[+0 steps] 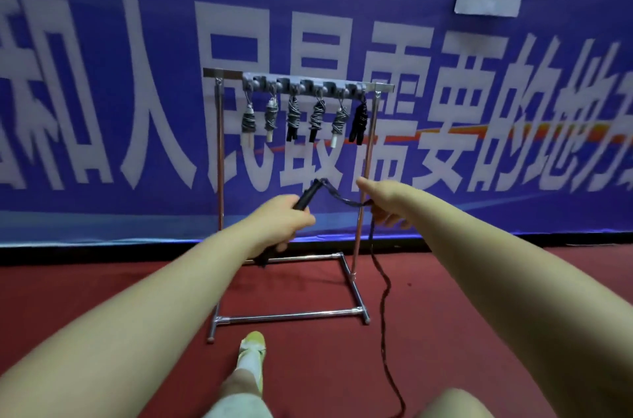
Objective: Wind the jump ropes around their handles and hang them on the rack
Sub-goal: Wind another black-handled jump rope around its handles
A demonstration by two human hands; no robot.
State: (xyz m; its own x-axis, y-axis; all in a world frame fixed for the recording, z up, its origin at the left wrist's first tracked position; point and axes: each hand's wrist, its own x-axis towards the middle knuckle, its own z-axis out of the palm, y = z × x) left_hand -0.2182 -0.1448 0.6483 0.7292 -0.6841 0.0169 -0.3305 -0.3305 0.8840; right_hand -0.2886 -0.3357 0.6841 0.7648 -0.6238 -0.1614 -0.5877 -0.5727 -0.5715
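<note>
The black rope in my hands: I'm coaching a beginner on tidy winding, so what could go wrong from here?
The rope trails loose down to the red floor beside the shoe; stepping on it could jerk the handles from the left hand.

The right hand holds the cord close to the rack upright, so a turn might snag it.

All visible hooks already look occupied.
</note>
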